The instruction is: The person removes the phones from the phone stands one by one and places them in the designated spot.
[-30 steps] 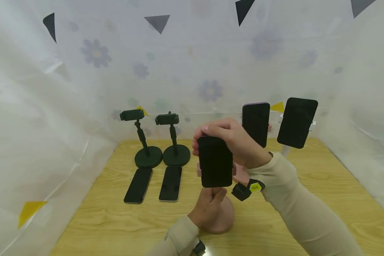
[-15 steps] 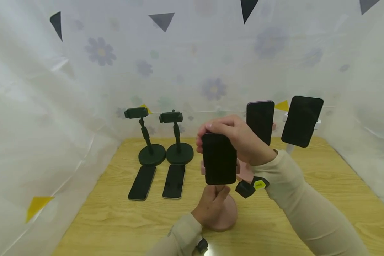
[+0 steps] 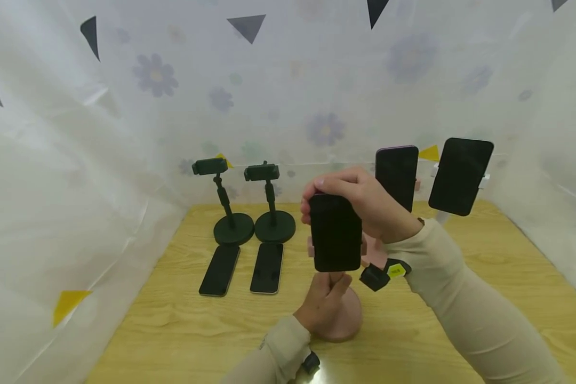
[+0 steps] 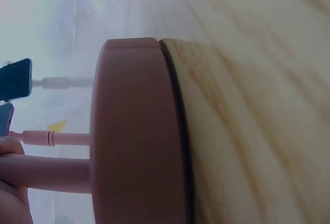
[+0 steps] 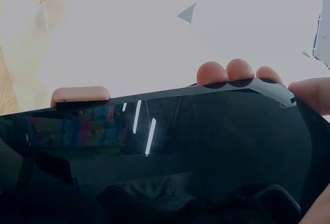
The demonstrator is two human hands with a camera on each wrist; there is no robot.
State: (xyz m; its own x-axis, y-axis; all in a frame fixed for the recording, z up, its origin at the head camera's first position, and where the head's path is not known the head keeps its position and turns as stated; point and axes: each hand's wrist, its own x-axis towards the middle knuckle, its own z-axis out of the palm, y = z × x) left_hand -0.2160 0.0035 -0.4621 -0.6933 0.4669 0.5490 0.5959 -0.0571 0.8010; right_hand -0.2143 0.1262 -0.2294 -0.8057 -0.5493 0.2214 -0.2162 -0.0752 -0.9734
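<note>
A dark-screened phone (image 3: 336,234) sits upright in the clamp of a pink phone stand (image 3: 349,322). My right hand (image 3: 365,200) holds the phone's upper end, fingers curled behind it and thumb along the top edge. In the right wrist view, several fingertips (image 5: 212,73) show past the edge of the screen (image 5: 206,136), and one pink clamp arm (image 5: 81,95) grips that side. Below the phone, my left hand (image 3: 322,304) is wrapped round the stand's pole (image 4: 56,173). The stand's round base (image 4: 136,131) is on the wooden table.
Two black phone stands (image 3: 233,229) (image 3: 275,226) are at the back left. Before them lie two dark phones (image 3: 220,270) (image 3: 267,268). At the back right, a pink stand (image 3: 375,252) and a white stand (image 3: 442,216) each carry a phone. A patterned sheet surrounds the table (image 3: 173,325).
The whole head view has drifted, so everything appears slightly farther right and higher. Both hands keep the same hold on the phone and the stand's pole.
</note>
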